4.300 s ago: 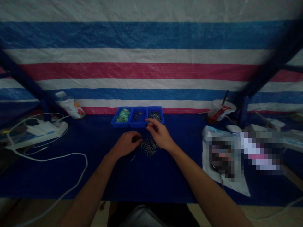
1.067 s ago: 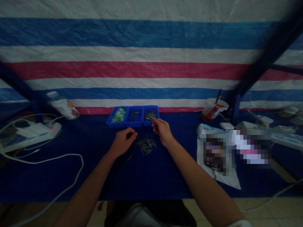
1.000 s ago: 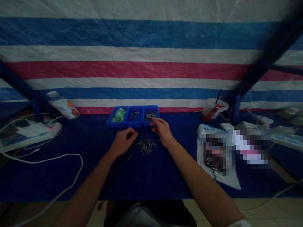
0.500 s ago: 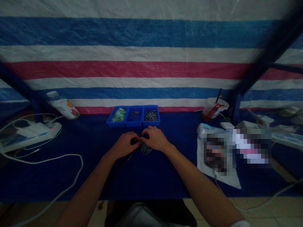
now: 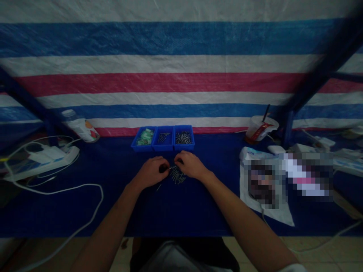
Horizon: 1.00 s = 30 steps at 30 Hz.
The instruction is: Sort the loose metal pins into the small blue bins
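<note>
A loose pile of thin metal screws or pins (image 5: pixel 177 176) lies on the blue tabletop between my hands. My left hand (image 5: pixel 153 172) is at the pile's left side, thumb and fingers closed in a pinch whose contents are too small and dark to tell. At the pile's upper right, my right hand (image 5: pixel 192 165) is curled with its fingertips together; whatever is in them is hidden. One single pin (image 5: pixel 159 187) lies apart, below my left hand. Beyond the hands, three joined blue trays hold green-tinted packets (image 5: pixel 145 137), a few long pins (image 5: pixel 162 137) and many short metal pieces (image 5: pixel 183 138).
On the left are a bottle (image 5: pixel 82 126), a white power strip (image 5: pixel 45 162) and a looping white cable (image 5: pixel 98 204). To the right stand a plastic cup with a straw (image 5: pixel 259 130) and a white bag (image 5: pixel 246 181) under a blurred patch. A striped sheet (image 5: pixel 181 83) hangs behind.
My hands have moved slightly apart, showing more of the pile between them. The whole view has shifted a little, so things appear further right.
</note>
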Available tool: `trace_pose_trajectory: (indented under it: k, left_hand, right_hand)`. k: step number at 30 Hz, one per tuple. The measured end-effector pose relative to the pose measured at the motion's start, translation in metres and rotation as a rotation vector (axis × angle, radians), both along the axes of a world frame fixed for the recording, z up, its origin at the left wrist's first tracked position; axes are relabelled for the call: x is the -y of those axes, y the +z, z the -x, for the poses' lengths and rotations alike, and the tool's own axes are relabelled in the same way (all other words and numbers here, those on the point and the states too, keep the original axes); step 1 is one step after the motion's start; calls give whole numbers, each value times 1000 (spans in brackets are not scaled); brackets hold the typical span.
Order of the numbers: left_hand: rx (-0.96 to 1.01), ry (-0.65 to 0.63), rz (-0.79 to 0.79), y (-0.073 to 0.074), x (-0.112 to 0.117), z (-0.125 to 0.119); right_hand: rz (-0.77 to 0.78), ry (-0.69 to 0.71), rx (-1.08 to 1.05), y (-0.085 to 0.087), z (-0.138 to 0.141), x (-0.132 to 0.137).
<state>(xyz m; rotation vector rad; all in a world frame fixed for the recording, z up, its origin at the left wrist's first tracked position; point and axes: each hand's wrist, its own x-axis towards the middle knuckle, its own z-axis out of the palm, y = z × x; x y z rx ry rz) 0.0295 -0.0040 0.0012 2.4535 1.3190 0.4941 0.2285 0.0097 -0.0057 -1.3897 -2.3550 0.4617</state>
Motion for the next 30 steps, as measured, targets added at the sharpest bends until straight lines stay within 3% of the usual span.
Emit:
trace_pose_trajectory:
  k: [13,18,21,26,30]
  left_hand:
    - [3,49,8,-2,-3,3]
    - [128,59,9,-3,-6,4]
    - [184,68,23,-3,-6,5]
    - [174,47,35,-4,-5,5]
    - [147,109,3,-2,-7,7]
  right_hand:
    - [-16,81,-66,-4,-2,-1]
    - [6,47,-264,-1,2,-6]
    - [114,-9,-481,7,2,-8]
    - [433,-36,-907,21,-5,-9]
    - [598,-188,-1146,25,-11,-11]
